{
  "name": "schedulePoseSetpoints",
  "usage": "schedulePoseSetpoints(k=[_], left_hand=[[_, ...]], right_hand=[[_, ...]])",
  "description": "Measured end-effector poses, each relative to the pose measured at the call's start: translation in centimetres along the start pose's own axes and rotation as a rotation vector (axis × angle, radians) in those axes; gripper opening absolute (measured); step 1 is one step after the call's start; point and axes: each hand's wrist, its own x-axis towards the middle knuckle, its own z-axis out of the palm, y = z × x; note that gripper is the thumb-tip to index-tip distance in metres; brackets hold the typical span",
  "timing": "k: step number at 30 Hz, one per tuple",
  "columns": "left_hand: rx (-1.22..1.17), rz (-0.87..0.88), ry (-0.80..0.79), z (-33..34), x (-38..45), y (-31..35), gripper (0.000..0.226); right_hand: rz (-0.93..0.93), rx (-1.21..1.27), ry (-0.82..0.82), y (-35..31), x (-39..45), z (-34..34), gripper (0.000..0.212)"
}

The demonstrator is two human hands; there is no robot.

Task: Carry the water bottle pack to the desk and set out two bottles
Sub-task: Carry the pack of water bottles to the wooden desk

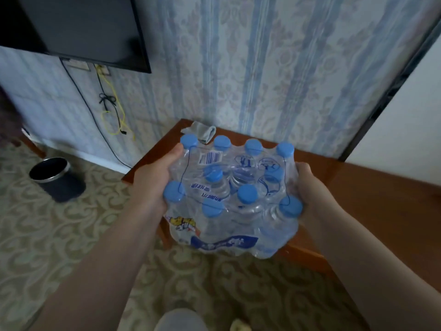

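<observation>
A shrink-wrapped water bottle pack [235, 199] with several blue-capped clear bottles hangs in the air in front of me. My left hand [155, 180] grips its left side, thumb on top near a cap. Pressed against the pack's right side is my right hand [310, 187], fingers wrapped under the plastic. The pack is held above the near-left part of the brown wooden desk [358, 201], which stands against the wallpapered wall. The bottles' lower halves are hidden by the wrap and my hands.
A grey folded cloth [202, 132] lies at the desk's back left corner. A dark waste bin [56, 179] stands on the patterned carpet to the left. A black TV [90, 29] hangs on the wall, with cables [112, 111] dangling below it.
</observation>
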Motion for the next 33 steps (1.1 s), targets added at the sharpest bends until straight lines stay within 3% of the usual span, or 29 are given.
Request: schedulePoseSetpoints(k=[10,18,27,33], left_hand=[[0.052,-0.05,0.0,1.7,18.0,6.5,0.04],[0.197,-0.13,0.062,-0.6,30.1,9.2,0.066],[0.317,-0.187,0.055,-1.9,35.9,9.0,0.062],[0.278,-0.17,0.029,-1.3,37.4,8.9,0.042]], right_hand=[[0.061,0.026,0.09,-3.9,10.4,12.3,0.035],[0.169,-0.019,0.233,-2.5,14.8,22.1,0.042],[0.168,-0.069,0.315,-1.7,17.7,26.0,0.032],[0.146,-0.088,0.328,-2.2,18.5,26.5,0.034]])
